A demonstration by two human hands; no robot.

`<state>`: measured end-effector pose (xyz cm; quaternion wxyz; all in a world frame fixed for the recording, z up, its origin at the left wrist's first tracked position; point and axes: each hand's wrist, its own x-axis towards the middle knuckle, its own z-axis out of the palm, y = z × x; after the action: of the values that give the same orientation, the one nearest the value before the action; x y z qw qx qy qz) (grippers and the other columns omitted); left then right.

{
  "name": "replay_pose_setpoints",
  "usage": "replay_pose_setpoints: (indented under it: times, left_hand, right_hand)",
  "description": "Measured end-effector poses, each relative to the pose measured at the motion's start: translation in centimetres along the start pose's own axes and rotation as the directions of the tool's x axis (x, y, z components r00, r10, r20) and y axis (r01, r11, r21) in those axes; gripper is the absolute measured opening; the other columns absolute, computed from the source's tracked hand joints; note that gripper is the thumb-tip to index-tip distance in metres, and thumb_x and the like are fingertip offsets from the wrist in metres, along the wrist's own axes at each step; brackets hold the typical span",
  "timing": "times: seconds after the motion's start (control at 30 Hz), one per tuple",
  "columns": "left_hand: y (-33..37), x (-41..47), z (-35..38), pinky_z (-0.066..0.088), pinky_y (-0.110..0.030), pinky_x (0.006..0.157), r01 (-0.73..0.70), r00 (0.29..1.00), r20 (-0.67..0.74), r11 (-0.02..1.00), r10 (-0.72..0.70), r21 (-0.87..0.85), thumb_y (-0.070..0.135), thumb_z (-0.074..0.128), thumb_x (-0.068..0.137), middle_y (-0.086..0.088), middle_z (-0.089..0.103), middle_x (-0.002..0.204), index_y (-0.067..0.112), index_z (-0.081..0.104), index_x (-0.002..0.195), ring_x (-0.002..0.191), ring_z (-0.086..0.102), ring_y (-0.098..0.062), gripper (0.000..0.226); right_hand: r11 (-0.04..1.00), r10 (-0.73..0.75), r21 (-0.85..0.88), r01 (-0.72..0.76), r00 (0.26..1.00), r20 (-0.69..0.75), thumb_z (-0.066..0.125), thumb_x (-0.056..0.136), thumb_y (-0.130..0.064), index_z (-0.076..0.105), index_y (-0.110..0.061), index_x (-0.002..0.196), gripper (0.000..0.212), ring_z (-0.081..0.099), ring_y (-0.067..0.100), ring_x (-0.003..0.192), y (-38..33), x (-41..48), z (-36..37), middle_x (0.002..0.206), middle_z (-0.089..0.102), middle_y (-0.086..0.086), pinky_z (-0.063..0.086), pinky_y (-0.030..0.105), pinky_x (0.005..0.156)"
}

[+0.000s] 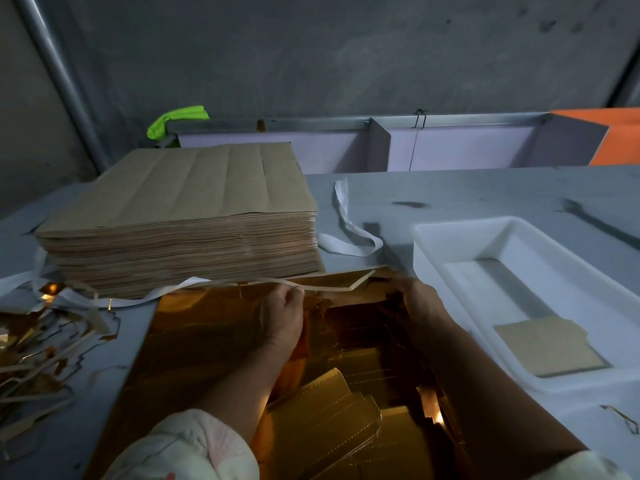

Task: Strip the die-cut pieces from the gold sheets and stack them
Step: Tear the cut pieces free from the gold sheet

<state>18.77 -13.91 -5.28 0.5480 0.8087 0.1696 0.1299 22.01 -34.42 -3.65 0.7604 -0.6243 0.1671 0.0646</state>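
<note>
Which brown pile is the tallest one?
The big brown stack on the left of the table. The other brown pile, in the white tray, is only thin.

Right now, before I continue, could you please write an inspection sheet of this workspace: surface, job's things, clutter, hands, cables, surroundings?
Surface: grey table, scuffed and marked.
Job's things: gold sheet lies before the person, loose die-cut pieces heaped on it; tall stack of brown-backed sheets at rear left; white tray at right holds a small stack of pieces, brown side up.
Clutter: waste strips piled at the left edge; white strap beside the tall stack.
Hands: left hand pinches a thin strip; right hand grips the gold sheet's far edge.
Cables: nothing seen.
Surroundings: concrete wall, metal pipe, green cloth, orange panel.
</note>
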Motion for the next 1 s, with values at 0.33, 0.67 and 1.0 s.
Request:
replay_pose_setpoints:
  times: [0.33,0.67,1.0]
  left_hand:
    - [-0.2,0.6,0.2,0.040,-0.025,0.058,0.018,0.997,-0.079,0.998,-0.014,0.053,0.033,0.043,0.102,-0.003,0.059,0.080,0.026,0.055,0.083,0.068,0.052,-0.011,0.023]
    - [0.8,-0.4,0.4,0.033,-0.023,0.053,0.037,0.997,-0.066,0.999,-0.038,-0.007,0.050,0.043,0.100,-0.007,0.062,0.070,0.002,0.065,0.076,0.060,0.052,-0.012,0.058]
    - [2.2,-0.1,-2.2,0.025,-0.044,0.099,0.180,0.908,0.389,0.983,-0.153,-0.033,0.065,0.048,0.088,0.006,0.056,0.114,0.024,0.068,0.093,0.117,0.041,-0.019,0.046]
  right_hand:
    - [0.994,-0.033,0.104,0.015,0.985,0.168,0.051,0.074,-0.010,0.063,-0.005,0.102,0.031,0.072,0.034,0.081,-0.5,-1.5,-0.9,0.083,0.074,0.015,0.060,0.050,0.078]
    - [0.992,-0.027,0.126,-0.002,0.973,0.228,0.054,0.077,-0.008,0.063,-0.004,0.094,0.019,0.065,0.032,0.094,-0.1,-1.1,-1.2,0.095,0.066,0.017,0.055,0.039,0.087]
    - [0.992,0.062,-0.118,-0.044,0.986,0.155,0.071,0.084,-0.021,0.065,-0.006,0.110,0.031,0.072,0.035,0.093,-0.2,-1.6,-0.8,0.094,0.076,0.014,0.054,0.051,0.091]
